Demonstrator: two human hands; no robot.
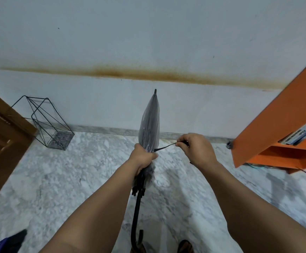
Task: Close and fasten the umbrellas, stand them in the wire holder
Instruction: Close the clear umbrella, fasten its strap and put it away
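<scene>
A folded umbrella (150, 123) with a clear canopy and black ribs points away from me, tip towards the wall. My left hand (143, 157) is closed around its gathered canopy near the rib ends. Its black shaft and curved handle (136, 216) hang down towards my feet. My right hand (196, 148) pinches the end of the black fastening strap (164, 147), which is pulled out taut to the right of the canopy. The black wire holder (45, 123) stands on the floor at the left against the wall, with nothing in it.
A brown wooden door (0, 143) is at the far left beside the holder. An orange shelf unit (280, 128) with books juts in at the right. A dark blue object (8, 242) lies at the bottom left. The floor is pale marble.
</scene>
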